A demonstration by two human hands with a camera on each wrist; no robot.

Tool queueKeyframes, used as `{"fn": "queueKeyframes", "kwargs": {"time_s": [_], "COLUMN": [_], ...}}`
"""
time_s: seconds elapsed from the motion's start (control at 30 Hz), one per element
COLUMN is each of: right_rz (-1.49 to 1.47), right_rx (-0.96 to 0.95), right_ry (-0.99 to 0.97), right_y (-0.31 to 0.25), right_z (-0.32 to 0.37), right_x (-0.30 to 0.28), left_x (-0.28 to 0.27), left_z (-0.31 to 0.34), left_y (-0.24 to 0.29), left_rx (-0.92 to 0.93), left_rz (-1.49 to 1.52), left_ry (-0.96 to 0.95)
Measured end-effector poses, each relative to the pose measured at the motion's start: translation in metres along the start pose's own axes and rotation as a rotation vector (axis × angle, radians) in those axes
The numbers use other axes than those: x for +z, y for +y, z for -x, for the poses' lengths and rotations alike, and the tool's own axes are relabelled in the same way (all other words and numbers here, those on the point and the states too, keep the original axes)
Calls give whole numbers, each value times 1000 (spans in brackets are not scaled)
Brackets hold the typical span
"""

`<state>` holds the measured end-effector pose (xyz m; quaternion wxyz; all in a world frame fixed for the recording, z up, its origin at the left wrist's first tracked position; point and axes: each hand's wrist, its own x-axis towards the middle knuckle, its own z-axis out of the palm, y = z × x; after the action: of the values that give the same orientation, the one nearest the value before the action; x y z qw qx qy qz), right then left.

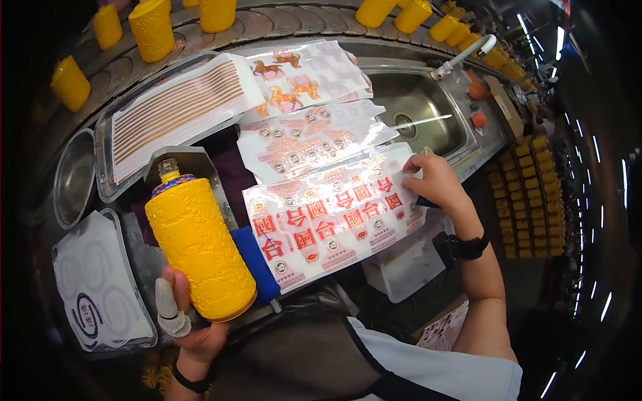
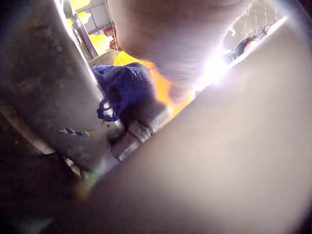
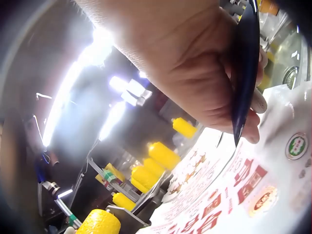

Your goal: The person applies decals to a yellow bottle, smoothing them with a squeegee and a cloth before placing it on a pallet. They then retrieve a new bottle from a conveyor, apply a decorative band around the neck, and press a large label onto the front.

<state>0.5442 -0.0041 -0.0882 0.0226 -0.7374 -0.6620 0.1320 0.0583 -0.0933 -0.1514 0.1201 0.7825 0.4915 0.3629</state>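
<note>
A yellow embossed bottle [image 1: 200, 247] with a clear glass neck lies tilted over the steel counter. My left hand [image 1: 194, 331] grips it near its base, a whitish cover on a finger. Bright sheets of decals lie to its right; the nearest sheet [image 1: 334, 220] has red characters and small round emblems. At that sheet's upper right edge, my right hand [image 1: 438, 180] has thumb and fingertips close together. The right wrist view shows a dark blue flat tool [image 3: 246, 68] held in my right hand [image 3: 195, 73]; its narrow end points down toward the sheet.
Beside the bottle lies a blue cloth [image 1: 257, 264]. Behind are a sheet of brown stripes [image 1: 177, 113], a horse-decal sheet [image 1: 304, 80] and a sink [image 1: 418, 110] with a white tap [image 1: 468, 57]. Yellow bottles [image 1: 152, 30] stand along the conveyor. A tray [image 1: 134, 281] is at left.
</note>
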Motion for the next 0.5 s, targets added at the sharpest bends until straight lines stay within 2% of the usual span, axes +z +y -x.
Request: {"fn": "queueKeyframes", "kwargs": {"time_s": [0.1,0.2,0.33,0.37,0.5], "right_rz": [-124,-123,107,104,-15], "right_rx": [-6,37,149,215,272], "right_ry": [-47,28,59,36,63], "right_y": [-5,-20,-5,2,17], "right_z": [6,1,-2,-2,3], "right_x": [1,14,17,15,16], "left_x": [4,5,1,0,5], "left_z": [0,2,3,3,3], "left_y": [1,0,1,1,0], "left_rx": [-13,-31,-42,-37,-34], "left_rz": [33,42,46,38,62], "left_ry": [29,30,-4,-1,15]}}
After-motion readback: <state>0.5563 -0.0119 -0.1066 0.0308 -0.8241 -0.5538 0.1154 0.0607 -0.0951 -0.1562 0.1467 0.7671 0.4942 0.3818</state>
